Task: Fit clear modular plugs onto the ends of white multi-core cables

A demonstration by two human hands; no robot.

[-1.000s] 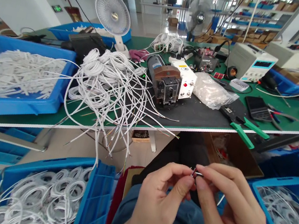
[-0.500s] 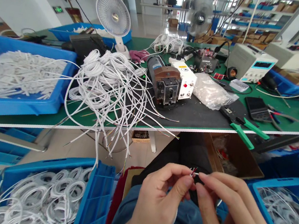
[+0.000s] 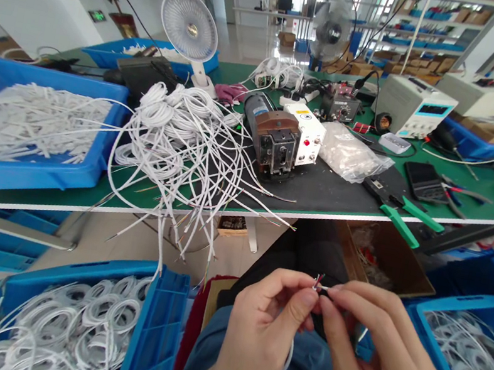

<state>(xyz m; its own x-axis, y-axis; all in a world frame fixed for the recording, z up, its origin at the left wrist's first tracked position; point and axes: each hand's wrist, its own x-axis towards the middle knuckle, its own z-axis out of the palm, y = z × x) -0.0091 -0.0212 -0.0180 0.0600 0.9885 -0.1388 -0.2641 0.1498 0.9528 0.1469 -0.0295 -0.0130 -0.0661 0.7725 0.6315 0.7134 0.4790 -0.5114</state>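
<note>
In my lap, my left hand pinches the end of a white cable between thumb and forefinger. Thin stripped-out wires, red, dark and white, stick up from that end. From the right, the thumb and forefinger of my right hand are closed on a thin white wire that reaches toward the same spot. Whether this wire belongs to the cable is too small to tell. Most of the cable is hidden behind my fingers.
A tangle of white cables hangs over the table edge. Coiled cables fill blue crates to my left and right. A brown-and-black machine, a plastic bag and green-handled pliers lie on the table.
My right hand has shifted slightly left, with its lower fingers drawn in. My left hand stays almost where it was, and both still pinch the wires.
</note>
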